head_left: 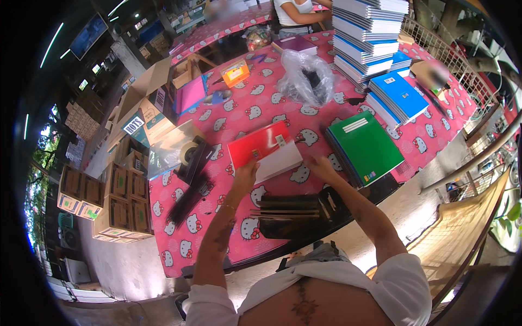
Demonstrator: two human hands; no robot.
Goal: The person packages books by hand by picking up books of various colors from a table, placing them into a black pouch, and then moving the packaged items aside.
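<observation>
A red notebook (pixel 260 142) lies in front of me, with white paper (pixel 279 163) showing along its near side. My left hand (pixel 246 175) is closed on its near left edge. At the right corner of the white paper is my right hand (pixel 322 167); its fingers look drawn together but are blurred, and whether they touch the paper I cannot tell. Right of that hand sits a stack of spiral notebooks with a green one (pixel 365 145) on top. A black tray (pixel 293 213) holding dark strips rests at the near table edge, between my forearms.
To the left are a tape dispenser (pixel 194 161), a bundle of thin black strips (pixel 187 202) and an open carton (pixel 142 103). A clear plastic bag (pixel 305 76), a tall notebook pile (pixel 365 41) and blue notebooks (pixel 399 93) stand farther back. Another person (pixel 296 13) is across the table.
</observation>
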